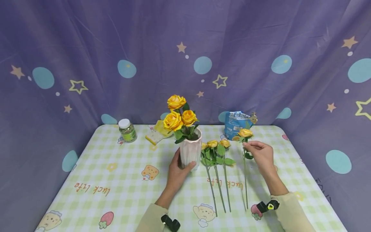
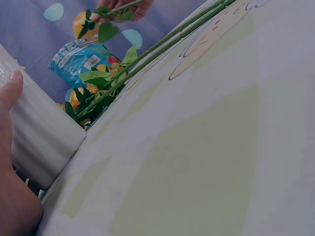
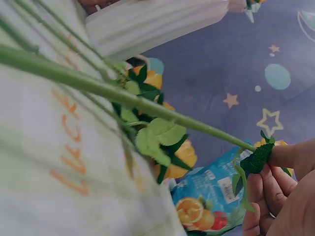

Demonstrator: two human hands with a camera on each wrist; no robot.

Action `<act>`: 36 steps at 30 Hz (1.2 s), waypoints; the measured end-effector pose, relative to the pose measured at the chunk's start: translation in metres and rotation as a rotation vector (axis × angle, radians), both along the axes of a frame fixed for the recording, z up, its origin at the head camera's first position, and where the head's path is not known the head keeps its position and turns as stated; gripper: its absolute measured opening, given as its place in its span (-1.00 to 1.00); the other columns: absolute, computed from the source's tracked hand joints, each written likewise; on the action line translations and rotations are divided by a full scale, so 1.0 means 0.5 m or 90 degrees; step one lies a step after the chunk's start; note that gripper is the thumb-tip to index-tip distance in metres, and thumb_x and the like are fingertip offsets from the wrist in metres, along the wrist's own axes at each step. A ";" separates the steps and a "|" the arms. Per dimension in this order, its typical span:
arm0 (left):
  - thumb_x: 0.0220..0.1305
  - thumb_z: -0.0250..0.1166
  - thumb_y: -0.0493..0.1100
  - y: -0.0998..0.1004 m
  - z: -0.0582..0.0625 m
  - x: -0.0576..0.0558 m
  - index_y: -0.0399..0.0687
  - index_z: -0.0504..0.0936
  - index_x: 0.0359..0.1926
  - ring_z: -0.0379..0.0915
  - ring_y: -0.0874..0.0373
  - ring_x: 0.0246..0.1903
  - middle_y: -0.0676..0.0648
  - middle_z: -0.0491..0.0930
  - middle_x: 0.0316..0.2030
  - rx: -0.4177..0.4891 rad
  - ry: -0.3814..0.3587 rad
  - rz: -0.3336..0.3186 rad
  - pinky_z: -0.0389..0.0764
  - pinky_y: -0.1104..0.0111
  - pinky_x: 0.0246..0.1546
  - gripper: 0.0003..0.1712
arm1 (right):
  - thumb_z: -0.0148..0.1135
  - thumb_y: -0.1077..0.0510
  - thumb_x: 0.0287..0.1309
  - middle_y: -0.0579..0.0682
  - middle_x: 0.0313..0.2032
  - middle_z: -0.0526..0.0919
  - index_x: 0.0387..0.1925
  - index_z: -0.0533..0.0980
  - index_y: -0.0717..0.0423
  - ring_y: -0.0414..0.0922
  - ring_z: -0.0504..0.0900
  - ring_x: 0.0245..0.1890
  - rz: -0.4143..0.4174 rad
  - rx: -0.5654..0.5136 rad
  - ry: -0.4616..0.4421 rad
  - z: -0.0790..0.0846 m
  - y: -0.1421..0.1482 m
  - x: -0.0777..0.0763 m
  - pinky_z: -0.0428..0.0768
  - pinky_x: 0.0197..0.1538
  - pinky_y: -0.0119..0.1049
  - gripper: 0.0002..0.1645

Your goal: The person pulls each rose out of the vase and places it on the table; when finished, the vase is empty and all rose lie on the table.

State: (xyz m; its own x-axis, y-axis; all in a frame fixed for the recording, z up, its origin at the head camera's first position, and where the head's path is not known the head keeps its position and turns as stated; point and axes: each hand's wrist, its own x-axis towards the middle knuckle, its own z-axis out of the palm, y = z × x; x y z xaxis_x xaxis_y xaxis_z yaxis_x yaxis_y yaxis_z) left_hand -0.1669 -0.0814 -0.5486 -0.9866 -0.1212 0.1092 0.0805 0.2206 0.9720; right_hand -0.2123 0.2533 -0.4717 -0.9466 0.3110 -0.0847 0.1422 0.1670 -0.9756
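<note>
In the head view, my left hand [image 1: 177, 170] holds the lower part of a pale pinkish-white ribbed vase [image 1: 191, 153], thumb across its front and fingers behind. The vase stands upright on the table with three yellow roses [image 1: 173, 120] in it. To the right, my right hand [image 1: 262, 156] pinches a single yellow rose [image 1: 245, 132] just under its bloom, the long stem hanging down toward me. Thumb and fingers meet at its leaves [image 3: 257, 158] in the right wrist view. Between the hands, three more yellow roses [image 1: 213, 144] lie side by side, blooms away from me.
A blue pouch [image 1: 233, 125] stands at the back right, behind the held rose. At the back left is a white-lidded jar [image 1: 127, 130], with a yellow and white packet [image 1: 159, 132] lying nearer the vase. A checkered cloth [image 1: 127, 193] covers the table; a purple curtain [image 1: 156, 35] hangs behind.
</note>
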 end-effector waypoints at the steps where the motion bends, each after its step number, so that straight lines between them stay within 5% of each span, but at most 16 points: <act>1: 0.38 0.60 0.03 0.000 0.000 0.000 -0.14 0.22 0.73 0.23 -0.33 0.61 -0.35 0.31 0.64 -0.001 0.000 0.000 0.22 -0.24 0.64 0.10 | 0.62 0.02 0.36 -0.36 -0.47 0.81 -0.04 0.81 0.20 -0.36 0.77 -0.36 0.007 0.003 -0.001 -0.005 0.000 0.000 0.71 -0.16 -0.48 -0.66; 23: 0.39 0.60 0.04 0.000 -0.006 -0.003 -0.14 0.21 0.74 0.23 -0.33 0.62 -0.36 0.29 0.64 -0.012 -0.007 0.003 0.23 -0.23 0.64 0.10 | 0.59 0.00 0.37 -0.14 -0.38 0.85 -0.07 0.83 0.19 -0.18 0.68 -0.40 0.062 0.117 -0.113 -0.100 -0.004 -0.034 0.65 -0.37 -0.29 -0.67; 36: 0.39 0.59 0.05 0.000 -0.004 -0.002 -0.14 0.22 0.74 0.24 -0.33 0.61 -0.35 0.30 0.64 -0.013 -0.001 0.001 0.23 -0.24 0.63 0.10 | 0.58 0.02 0.37 -0.08 -0.38 0.86 -0.13 0.82 0.16 -0.20 0.71 -0.46 0.057 0.167 -0.085 -0.118 -0.017 -0.031 0.65 -0.43 -0.31 -0.73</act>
